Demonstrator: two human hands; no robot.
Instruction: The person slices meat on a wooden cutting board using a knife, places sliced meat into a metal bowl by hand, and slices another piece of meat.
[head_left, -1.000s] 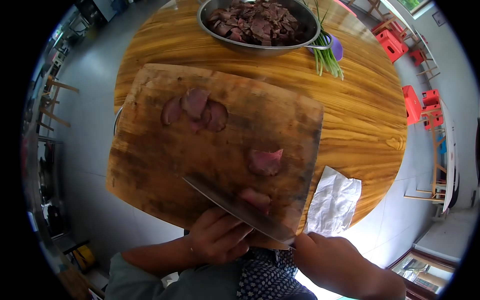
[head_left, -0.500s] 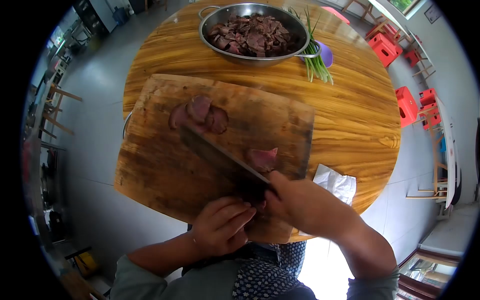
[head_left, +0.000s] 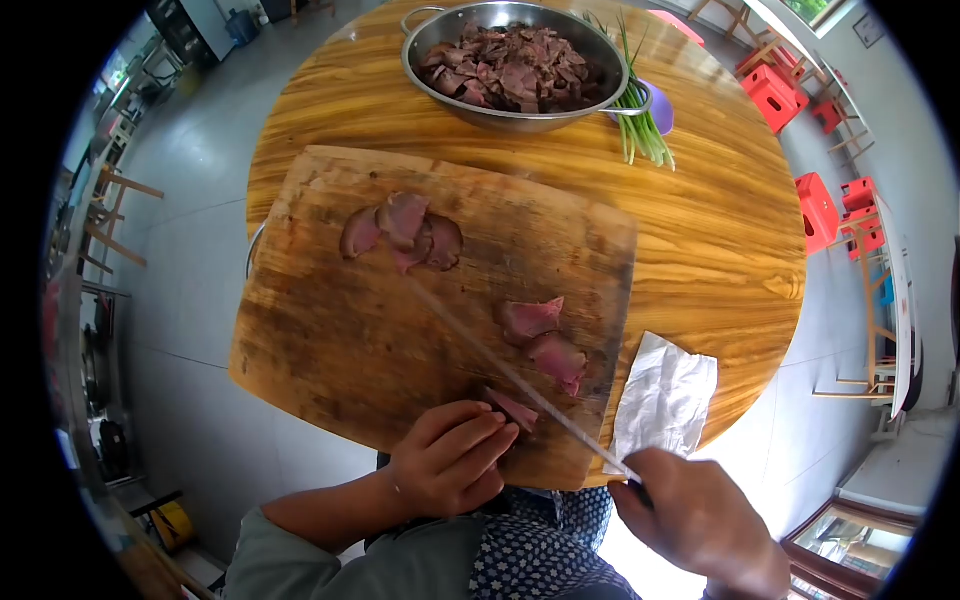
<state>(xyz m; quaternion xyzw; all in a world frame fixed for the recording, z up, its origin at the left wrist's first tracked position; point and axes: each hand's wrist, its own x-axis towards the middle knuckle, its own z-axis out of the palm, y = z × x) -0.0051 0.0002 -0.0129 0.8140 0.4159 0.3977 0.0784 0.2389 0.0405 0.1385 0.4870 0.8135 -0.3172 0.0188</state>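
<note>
My right hand grips the handle of a kitchen knife, whose long blade, seen nearly edge-on, slants up and left over the wooden cutting board. Near the board's front edge, my left hand has its bent fingers on a piece of dark reddish meat, partly hidden beneath them. The blade passes just right of that piece. Two meat slices lie on the right side of the board. A small cluster of meat slices overlaps near its far left.
A two-handled metal pan full of sliced meat stands beyond the board. Beside it are green onions and a purple object. A crumpled white paper lies right of the board on the round wooden table. Red stools stand farther right.
My right hand has moved right and toward me with the knife, away from the left fingers. A second slice now shows on the board's right side. My left hand has barely moved.
</note>
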